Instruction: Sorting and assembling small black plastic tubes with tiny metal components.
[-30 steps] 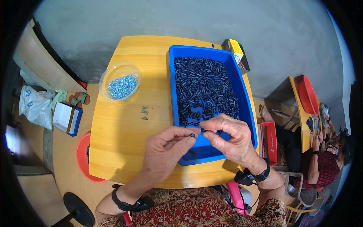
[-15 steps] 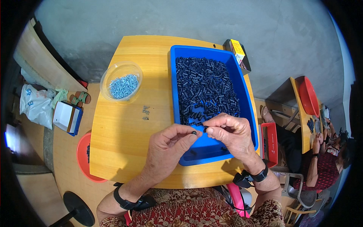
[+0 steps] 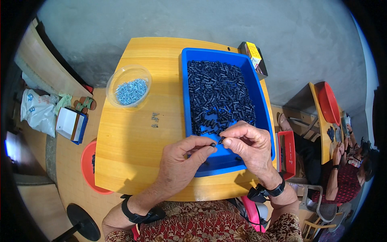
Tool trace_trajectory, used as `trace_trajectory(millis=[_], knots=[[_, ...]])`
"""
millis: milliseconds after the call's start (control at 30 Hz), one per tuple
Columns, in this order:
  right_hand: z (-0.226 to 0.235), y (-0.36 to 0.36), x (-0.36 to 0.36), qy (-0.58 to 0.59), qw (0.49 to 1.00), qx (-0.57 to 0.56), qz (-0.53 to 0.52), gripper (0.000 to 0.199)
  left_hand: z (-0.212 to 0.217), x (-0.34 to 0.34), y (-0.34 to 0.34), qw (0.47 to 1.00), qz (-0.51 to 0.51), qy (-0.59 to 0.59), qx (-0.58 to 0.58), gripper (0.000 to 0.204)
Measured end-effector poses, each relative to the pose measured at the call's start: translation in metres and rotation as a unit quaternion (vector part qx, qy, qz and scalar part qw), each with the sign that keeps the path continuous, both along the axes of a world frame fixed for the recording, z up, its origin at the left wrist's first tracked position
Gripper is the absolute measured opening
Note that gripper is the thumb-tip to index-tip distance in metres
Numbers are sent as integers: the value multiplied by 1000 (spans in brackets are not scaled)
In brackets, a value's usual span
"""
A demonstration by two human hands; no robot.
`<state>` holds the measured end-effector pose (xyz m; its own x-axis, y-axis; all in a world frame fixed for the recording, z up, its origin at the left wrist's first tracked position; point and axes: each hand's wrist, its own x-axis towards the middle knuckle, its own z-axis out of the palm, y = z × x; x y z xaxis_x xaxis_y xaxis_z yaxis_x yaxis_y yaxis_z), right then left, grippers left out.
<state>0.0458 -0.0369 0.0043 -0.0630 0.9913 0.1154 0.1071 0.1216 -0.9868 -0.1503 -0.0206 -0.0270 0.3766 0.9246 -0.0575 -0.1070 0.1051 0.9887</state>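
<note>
Over the near part of a blue tray (image 3: 186, 101), my two hands face each other with fingertips close together. My left hand (image 3: 183, 157) pinches a small black cylindrical piece (image 3: 212, 144), its round end showing. Between thumb and forefinger, my right hand (image 3: 250, 147) grips another small black part (image 3: 221, 140); its exact kind is too small to tell. A heap of short black tubular pieces (image 3: 219, 86) fills the far part of the tray. Several small metal screws (image 3: 155, 117) lie on the table to the left of the tray.
A clear round bowl of silvery screws (image 3: 132, 92) stands on the yellow wooden table (image 3: 161, 56). A black box with a yellow carton (image 3: 253, 52) is at the back right. Red basins (image 3: 86, 169) flank the table below. A person (image 3: 338, 181) works at another table on the right.
My left hand has shifted slightly right, bringing its black piece nearer the part in my right hand. The right hand has barely moved.
</note>
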Motion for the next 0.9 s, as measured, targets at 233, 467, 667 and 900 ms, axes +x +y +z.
trace_trajectory(millis=[233,467,667,900], knots=[[-2,0,-5,-48,998,44,0,11,3,-1,-1,999,-16,24,18,18],[-1,0,-10,-61,996,67,-4,10,6,-2,-1,999,-11,44,23,16],[-3,0,-10,-83,992,95,0,10,3,-2,-1,999,-6,39,32,15],[4,-1,-12,-213,959,189,-10,12,4,-2,-3,997,-2,65,51,14]])
